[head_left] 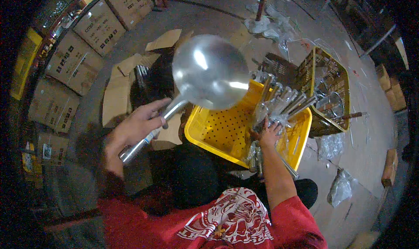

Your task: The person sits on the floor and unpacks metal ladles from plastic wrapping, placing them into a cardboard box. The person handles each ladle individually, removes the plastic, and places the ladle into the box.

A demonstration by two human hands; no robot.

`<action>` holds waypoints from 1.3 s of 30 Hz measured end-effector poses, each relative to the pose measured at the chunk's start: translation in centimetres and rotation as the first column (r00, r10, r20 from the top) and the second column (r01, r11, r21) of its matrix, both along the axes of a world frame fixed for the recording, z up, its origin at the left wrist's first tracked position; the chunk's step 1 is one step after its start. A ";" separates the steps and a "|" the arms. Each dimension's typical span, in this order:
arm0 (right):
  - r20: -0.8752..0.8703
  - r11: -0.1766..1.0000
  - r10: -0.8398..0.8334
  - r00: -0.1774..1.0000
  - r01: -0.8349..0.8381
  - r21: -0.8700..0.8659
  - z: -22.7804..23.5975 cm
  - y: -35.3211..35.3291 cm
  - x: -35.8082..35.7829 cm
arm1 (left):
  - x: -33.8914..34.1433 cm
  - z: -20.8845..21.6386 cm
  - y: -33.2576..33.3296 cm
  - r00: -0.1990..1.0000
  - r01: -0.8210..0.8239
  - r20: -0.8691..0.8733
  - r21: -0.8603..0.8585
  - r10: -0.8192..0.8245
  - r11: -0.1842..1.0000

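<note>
While the left hand (139,124) held a large, round, shiny steel pan (211,72) by its long tubular metal handle (140,143), the right hand (270,136) reached into a yellow rectangular plastic basket (224,131) with a perforated bottom. The left hand was closed, the handle caught between thumb and fingers. The pan was raised at the basket's far left corner, its bowl overlapping that rim in view, its handle slanting down and away to the basket's left. The right hand's fingers lay partly spread against a bundle of silver metal tubes wrapped in clear plastic film (286,100), on the basket's right side; whether they pinched any of it could not be told.

The step in hand seemed to be handling the pan one-handed while steadying or sorting the wrapped tubes. The next move probably called for a firm left grip, since the wide bowl looked front-heavy, and for keeping it clear of the tubes and of the dark mesh crate with yellow edges (331,59) beyond the basket's right side.
</note>
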State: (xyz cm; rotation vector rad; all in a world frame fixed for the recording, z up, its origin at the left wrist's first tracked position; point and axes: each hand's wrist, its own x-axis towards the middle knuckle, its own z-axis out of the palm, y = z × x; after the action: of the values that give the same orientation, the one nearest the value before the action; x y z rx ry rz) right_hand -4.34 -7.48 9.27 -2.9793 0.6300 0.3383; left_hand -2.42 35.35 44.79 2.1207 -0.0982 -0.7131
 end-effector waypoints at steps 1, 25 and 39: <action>-0.021 1.000 -0.003 1.000 0.003 -0.006 0.1 0.0 0.0 | 0.3 0.1 -0.7 0.993 0.119 -0.001 0.048 -0.119 0.992; -0.069 0.984 -0.044 0.997 0.055 0.169 4.7 1.2 -0.2 | 2.5 -23.2 -21.9 0.339 0.866 -0.246 0.458 -0.908 0.200; -0.044 0.998 -0.028 0.999 0.030 0.052 7.3 2.7 -0.1 | -2.4 -28.6 -28.7 0.364 0.876 -0.222 0.411 -0.905 0.252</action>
State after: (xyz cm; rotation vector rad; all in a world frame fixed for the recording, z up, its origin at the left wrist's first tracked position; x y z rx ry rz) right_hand -4.47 -4.76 16.53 -2.9168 0.6571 0.4120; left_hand -4.79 6.70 16.23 2.4337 -1.4518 -1.4526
